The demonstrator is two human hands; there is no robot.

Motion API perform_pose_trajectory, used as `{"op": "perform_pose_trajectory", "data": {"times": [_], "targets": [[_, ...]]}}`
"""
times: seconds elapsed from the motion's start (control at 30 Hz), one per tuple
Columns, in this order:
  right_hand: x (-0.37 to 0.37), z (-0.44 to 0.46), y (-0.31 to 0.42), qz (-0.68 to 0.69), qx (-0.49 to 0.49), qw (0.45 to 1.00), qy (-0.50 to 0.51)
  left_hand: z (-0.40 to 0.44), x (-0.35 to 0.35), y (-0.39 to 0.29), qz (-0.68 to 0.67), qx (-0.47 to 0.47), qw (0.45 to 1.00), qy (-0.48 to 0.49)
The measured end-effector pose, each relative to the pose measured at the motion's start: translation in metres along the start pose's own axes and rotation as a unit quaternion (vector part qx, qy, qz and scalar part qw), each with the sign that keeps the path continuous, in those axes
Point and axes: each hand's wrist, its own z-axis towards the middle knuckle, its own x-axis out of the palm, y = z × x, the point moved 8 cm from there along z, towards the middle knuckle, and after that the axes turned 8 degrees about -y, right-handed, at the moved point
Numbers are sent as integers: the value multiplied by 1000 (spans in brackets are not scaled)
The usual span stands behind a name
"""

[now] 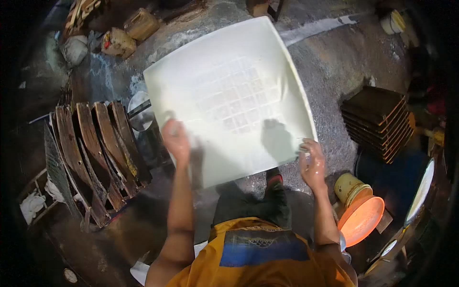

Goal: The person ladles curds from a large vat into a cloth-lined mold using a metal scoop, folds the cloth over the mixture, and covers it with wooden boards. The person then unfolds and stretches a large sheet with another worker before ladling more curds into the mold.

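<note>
A large white cloth (210, 148) lies spread over a squarish shape in front of me, its edges curving upward. A pale grid pattern shows through its middle. My left hand (176, 141) is at the cloth's left edge, with its fingers curled closed on it and slightly blurred. At the near right corner, my right hand (313, 162) has its wet-looking fingers bent together at the edge. The fingertips of both hands are partly hidden. Hand shadows fall across the cloth.
Dark wooden boards (95, 153) stand in a row at left. Stacked dark trays (377, 117) are at right. Nearer, an orange basin (361, 221) leans beside a yellowish bucket (351, 189). Dirty jerrycans (118, 43) stand at the far left, another bucket (393, 22) at the far right.
</note>
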Motion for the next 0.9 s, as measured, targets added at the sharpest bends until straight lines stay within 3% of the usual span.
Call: {"op": "perform_pose_trajectory", "data": {"times": [0.03,0.1,0.13,0.17,0.23,0.33,0.4,0.43,0.5,0.53,0.63,0.67,0.77,0.87,0.9], "targets": [[24,2,25,9,4,1000,2,25,-25,56,1,-108,993,-48],[78,10,83,-4,-71,997,29,44,0,176,-165,-281,943,60],[118,10,103,-2,-85,995,46,44,12,216,-246,-360,893,111],[156,7,118,0,-99,993,64,17,22,203,-288,-535,783,133],[229,9,156,-17,-146,982,119,-6,52,267,-255,-503,807,174],[304,25,199,-42,-144,978,146,-3,57,242,-430,-486,754,107],[331,43,223,-60,-121,984,113,34,10,233,-171,-309,936,-7],[339,51,232,-80,-124,986,77,54,-14,210,-29,-200,977,-65],[353,60,244,-118,-126,985,3,79,-63,137,-90,-100,975,-174],[371,58,238,-172,-133,976,30,81,-77,129,-97,-153,971,-154],[427,29,194,-180,-207,954,123,83,-100,111,94,-29,993,-70],[426,30,199,-203,-200,950,127,76,-94,139,89,-52,994,-18],[378,38,201,-149,-89,977,126,53,-97,183,111,3,994,-10],[301,18,179,-130,-102,986,29,25,-85,168,50,-232,966,107],[272,5,172,-130,-99,987,6,4,-66,179,-63,-311,935,161]]}}
